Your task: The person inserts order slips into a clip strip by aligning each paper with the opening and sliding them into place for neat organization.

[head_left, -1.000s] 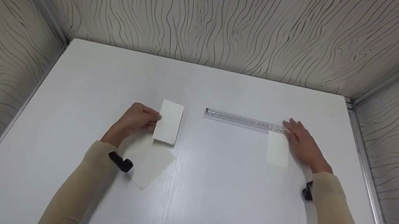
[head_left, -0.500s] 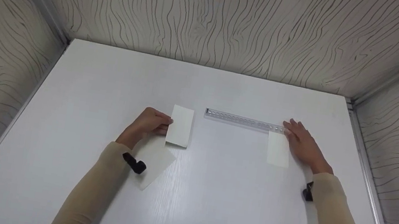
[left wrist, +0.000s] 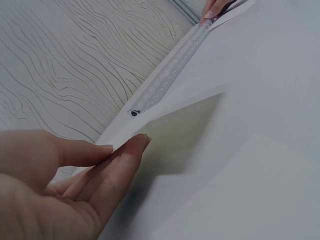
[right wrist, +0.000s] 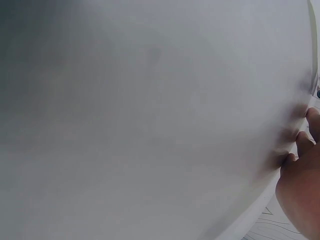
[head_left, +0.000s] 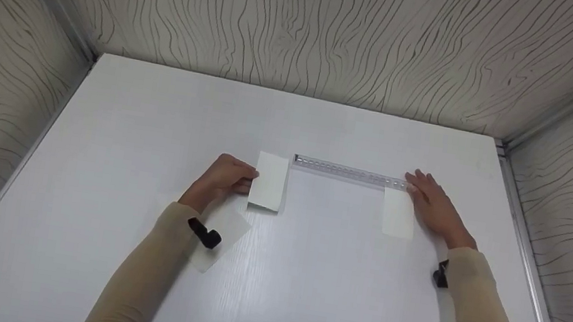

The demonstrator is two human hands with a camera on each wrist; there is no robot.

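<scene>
My left hand (head_left: pixel 224 175) pinches a small white paper rectangle (head_left: pixel 269 182) by its left edge between thumb and fingers. In the left wrist view the paper (left wrist: pixel 185 132) is tilted up off the table, its shaded underside showing. Just right of it lies a clear plastic ruler (head_left: pixel 342 171), slightly slanted. My right hand (head_left: pixel 434 207) rests at the ruler's right end, fingers extended, thumb at the end. Another white paper rectangle (head_left: pixel 398 216) lies at that end, its top edge along the ruler. The right wrist view catches only part of the right hand (right wrist: pixel 302 185).
A pale sheet of paper (head_left: pixel 232 227) lies flat below my left wrist, partly covered by the forearm. Both sleeves carry a black strap. The white table (head_left: pixel 316 302) meets wood-patterned walls (head_left: pixel 306 27) at the back and sides.
My left hand has moved right with the paper, bringing it up close to the ruler's left end. The right hand, the ruler and the other papers have stayed in place.
</scene>
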